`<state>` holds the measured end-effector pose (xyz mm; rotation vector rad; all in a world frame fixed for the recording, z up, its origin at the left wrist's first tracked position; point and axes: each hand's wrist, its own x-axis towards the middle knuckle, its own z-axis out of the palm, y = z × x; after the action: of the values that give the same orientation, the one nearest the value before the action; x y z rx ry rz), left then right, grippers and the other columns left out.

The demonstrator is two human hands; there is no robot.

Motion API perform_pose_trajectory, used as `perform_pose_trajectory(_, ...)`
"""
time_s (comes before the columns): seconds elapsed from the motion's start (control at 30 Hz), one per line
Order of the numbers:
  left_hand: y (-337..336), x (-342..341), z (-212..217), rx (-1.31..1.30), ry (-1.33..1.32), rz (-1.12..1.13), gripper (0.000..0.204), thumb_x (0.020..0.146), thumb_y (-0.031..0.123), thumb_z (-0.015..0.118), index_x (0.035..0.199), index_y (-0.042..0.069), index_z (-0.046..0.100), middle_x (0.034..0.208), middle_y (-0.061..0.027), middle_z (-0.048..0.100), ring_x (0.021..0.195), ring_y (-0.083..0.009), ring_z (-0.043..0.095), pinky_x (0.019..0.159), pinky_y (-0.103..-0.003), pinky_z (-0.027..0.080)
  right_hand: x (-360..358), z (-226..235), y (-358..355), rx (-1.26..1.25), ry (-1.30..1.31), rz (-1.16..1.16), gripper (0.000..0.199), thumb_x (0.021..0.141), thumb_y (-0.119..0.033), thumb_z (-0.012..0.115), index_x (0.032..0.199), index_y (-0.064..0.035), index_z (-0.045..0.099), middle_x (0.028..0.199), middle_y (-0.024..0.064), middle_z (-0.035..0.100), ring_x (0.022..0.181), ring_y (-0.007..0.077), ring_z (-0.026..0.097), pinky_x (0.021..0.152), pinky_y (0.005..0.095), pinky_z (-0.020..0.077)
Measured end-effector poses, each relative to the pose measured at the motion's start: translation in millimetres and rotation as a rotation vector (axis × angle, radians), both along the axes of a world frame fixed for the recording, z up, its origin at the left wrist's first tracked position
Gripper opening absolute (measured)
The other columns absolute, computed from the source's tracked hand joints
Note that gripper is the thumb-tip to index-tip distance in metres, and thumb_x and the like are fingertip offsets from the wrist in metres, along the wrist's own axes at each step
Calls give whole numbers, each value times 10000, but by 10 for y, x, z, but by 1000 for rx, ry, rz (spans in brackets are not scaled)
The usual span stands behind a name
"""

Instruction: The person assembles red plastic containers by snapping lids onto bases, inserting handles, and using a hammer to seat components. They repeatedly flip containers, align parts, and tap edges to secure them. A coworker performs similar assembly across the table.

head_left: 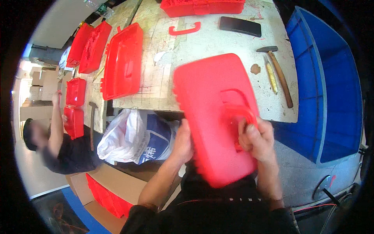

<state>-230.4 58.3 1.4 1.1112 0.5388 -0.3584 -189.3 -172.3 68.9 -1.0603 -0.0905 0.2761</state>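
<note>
I hold a red plastic case lid [212,113] tilted up in front of me, over the near edge of the worn white worktable [218,43]. My left hand [183,142] grips its left edge from behind. My right hand [257,136] is closed on the red handle set in the lid's recess at the right. The lid is blurred by motion.
Another red lid [122,62] and a loose red handle [185,30] lie on the table, with a hammer [280,74], a black block [239,26] and a red box [202,7]. A blue bin [331,93] stands right. A white bag [134,136], a carton of red parts [105,195] and a co-worker [54,144] are left.
</note>
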Motion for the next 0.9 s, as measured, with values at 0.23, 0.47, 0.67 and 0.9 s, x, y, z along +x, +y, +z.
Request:
perform_pose_trajectory(0.23, 472, 322, 494, 756, 47, -797, 265, 988, 257, 621, 1008, -3, 668, 849, -99, 708, 756, -181, 667, 671, -306, 534, -122, 107, -958, -397, -164, -703, 249, 1049, -275, 482, 1003, -46, 568, 649, -26, 455, 524, 53, 395, 464, 221, 297)
perform_pose_trajectory(0.47, -208, 815, 574, 1435, -1212, -500, 492, 819, 178, 717, 1257, 7, 572, 1288, -211, 553, 1225, -393, 516, 1044, -503, 401, -848, -1206, -522, -124, 381, -535, 447, 1051, -395, 465, 1342, -56, 491, 1101, 122, 691, 946, 189, 676, 814, 334, 530)
perform_pose_trajectory(0.67, -446, 795, 495, 1480, -1308, -593, 519, 811, 204, 723, 1266, 5, 573, 1328, -231, 520, 1284, -415, 472, 1090, -568, 345, -511, -1012, -324, -484, 298, -465, 310, 1018, -162, 521, 1296, -29, 554, 1088, 40, 629, 1013, 122, 563, 909, 294, 468)
perform_pose_trajectory(0.9, -396, 814, 2221, 1661, -1462, -1100, 821, 719, 430, 823, 1312, -49, 518, 1276, -231, 546, 1220, -385, 519, 998, -494, 442, 182, 689, -1087, -1001, -711, 50, 192, 976, -244, 586, 1100, -100, 558, 654, 114, 632, 568, 290, 672, 537, 393, 552)
